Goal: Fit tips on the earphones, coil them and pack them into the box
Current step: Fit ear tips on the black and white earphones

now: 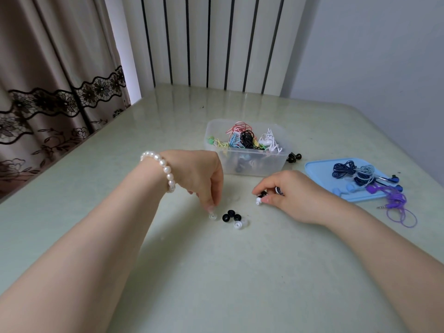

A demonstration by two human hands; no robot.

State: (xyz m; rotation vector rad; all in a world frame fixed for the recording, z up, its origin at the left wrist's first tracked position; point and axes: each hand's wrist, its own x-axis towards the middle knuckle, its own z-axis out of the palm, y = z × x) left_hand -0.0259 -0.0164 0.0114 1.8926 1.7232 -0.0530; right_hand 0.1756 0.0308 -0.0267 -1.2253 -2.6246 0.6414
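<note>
From my remote seat I took the pale green table (168,272) first, filling the view. At about one o'clock from its middle stood the clear box (245,162), already holding a tangle of coloured earphones (247,138). Further round, at two to three o'clock, lay the blue lid (317,169) carrying the dark blue and purple sets, the purple cord (401,212) trailing off its near edge onto the table.

The left hand (201,174), a pearl bracelet (163,169) on its wrist, reached down with fingertips pressed together on a clear tip (212,216) at the centre. The right hand (290,195), at three o'clock from that tip, was curled around a black-and-white earbud (260,197), pinching it between thumb and finger. Between the hands sat the loose tips (234,218), black and white, touching one another.

I judged the danger to be the clear tip itself: small, slick and nearly invisible on that glossy surface, it could squirt from the pinch and roll away. A careless wrist could also scatter the neighbouring cluster.
</note>
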